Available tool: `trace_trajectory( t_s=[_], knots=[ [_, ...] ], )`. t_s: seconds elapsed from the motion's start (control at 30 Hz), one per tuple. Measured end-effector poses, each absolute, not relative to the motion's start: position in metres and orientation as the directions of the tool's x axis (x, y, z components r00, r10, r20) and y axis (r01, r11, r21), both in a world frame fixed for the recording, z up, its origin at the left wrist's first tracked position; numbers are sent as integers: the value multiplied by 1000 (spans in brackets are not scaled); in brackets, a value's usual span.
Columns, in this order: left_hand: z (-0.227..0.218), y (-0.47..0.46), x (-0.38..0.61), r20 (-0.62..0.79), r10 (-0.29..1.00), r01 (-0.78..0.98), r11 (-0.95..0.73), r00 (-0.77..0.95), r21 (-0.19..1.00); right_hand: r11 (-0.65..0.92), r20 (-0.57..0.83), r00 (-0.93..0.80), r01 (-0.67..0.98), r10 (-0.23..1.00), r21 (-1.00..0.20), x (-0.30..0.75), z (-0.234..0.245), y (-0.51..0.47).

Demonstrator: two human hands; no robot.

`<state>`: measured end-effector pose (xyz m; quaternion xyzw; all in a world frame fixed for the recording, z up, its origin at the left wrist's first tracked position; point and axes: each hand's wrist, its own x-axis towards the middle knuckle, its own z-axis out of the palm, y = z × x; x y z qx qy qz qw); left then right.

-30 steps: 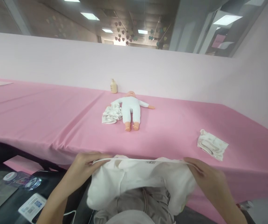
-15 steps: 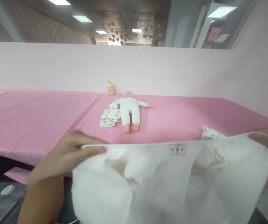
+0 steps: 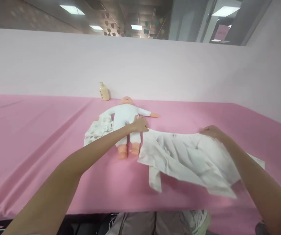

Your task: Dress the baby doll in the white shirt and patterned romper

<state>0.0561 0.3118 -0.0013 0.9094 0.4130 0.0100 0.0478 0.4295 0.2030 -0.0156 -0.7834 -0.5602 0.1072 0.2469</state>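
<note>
A white baby garment (image 3: 177, 153) with a small printed label on its top edge is stretched between my hands, its lower part spread over the pink-covered surface. My left hand (image 3: 140, 124) pinches the garment's upper left corner, beside the legs of a baby doll (image 3: 125, 114). The upper right part of the same edge is gripped by my right hand (image 3: 211, 131). The doll lies on its back in a white suit, arms out and feet toward me. My left forearm crosses in front of its legs. A narrow strip of cloth sticks out below the garment's left side.
Crumpled patterned white cloth (image 3: 100, 129) lies left of the doll. A cream pump bottle (image 3: 104, 92) stands behind, against the white wall (image 3: 140, 68). The pink cover (image 3: 44, 147) has folds on the left. Another white cloth piece (image 3: 256, 161) shows beyond my right forearm.
Both hands have moved forward and lowered the garment from in front of me onto the pink surface, right of the doll. The view has tilted down.
</note>
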Motion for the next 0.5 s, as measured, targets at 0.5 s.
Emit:
trace_trajectory(
  t_s=[0.5],
  knots=[
    [-13, 449, 78, -107, 940, 941, -333, 325, -63, -523, 63, 555, 811, 829, -263, 417, -46, 383]
  ],
)
